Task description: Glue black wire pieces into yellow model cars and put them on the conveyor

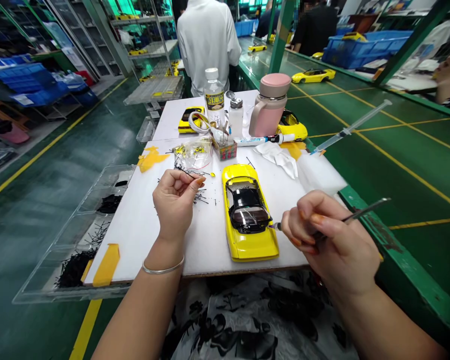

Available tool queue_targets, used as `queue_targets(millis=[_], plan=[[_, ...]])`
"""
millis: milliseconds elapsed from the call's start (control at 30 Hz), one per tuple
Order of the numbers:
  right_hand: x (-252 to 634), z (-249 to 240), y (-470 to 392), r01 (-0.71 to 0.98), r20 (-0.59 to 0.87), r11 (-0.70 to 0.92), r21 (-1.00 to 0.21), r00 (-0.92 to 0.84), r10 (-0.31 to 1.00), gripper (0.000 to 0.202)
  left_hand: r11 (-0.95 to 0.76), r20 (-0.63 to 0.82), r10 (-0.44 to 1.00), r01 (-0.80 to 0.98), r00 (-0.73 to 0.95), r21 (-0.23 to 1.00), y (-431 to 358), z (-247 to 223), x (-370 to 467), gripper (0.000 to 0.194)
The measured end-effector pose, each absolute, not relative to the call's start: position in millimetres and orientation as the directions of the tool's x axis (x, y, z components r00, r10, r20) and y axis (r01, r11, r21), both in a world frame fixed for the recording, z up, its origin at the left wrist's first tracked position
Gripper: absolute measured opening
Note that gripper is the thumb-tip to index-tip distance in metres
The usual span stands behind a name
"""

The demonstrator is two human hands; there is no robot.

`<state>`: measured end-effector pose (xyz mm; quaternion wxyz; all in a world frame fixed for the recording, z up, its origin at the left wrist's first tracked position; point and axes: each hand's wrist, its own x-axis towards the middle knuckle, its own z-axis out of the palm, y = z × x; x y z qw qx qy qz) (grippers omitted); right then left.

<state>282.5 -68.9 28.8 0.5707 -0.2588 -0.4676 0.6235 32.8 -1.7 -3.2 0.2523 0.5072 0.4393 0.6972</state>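
A yellow model car body (253, 245) with a black roof lies upright on the white board (135, 220). To its left, my left hand (175, 202) pinches a thin black stick part (185, 173) above scattered black pieces. On the car's right, my right hand (333, 235) is closed around a thin metal tool (371, 207) that points up and right. A narrow tip (275, 226) sticks out of the same hand and reaches the car's side near the rear of the black cabin; whether it touches is too small to tell.
Behind the car stand a small box (227, 151), a clear bottle (214, 107), a pink mug (272, 105) and a marker (255, 141). A syringe (350, 127) leans at the right. A clear tray (48, 270) holds black parts at the left. A person in white (209, 40) is ahead.
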Motion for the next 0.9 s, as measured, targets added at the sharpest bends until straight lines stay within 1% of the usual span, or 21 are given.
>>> queue_targets(millis=[133, 367, 500, 667, 900], plan=[[286, 31, -64, -0.412, 0.177, 0.032, -0.910, -0.319, 0.931, 0.012, -0.491, 0.490, 0.798, 0.092, -0.350, 0.866, -1, -5, 31, 0.029], [296, 31, -54, -0.504, 0.166, -0.025, -0.863, -0.331, 0.929, 0.013, -0.495, 0.492, 0.796, 0.087, -0.354, 0.864, -2, -4, 32, 0.028], [306, 33, -47, -0.567, 0.194, 0.030, -0.823, -0.232, 0.953, 0.014, -0.473, 0.479, 0.801, 0.111, -0.360, 0.874, -2, -4, 33, 0.028], [307, 30, -40, -0.640, 0.189, 0.097, -0.762, -0.077, 0.979, 0.012, -0.452, 0.477, 0.806, 0.154, -0.351, 0.878, -2, -6, 31, 0.028], [298, 15, -32, -0.677, 0.159, 0.127, -0.725, 0.015, 0.987, 0.009, -0.425, 0.472, 0.806, 0.205, -0.359, 0.882, 0, -9, 30, 0.028]])
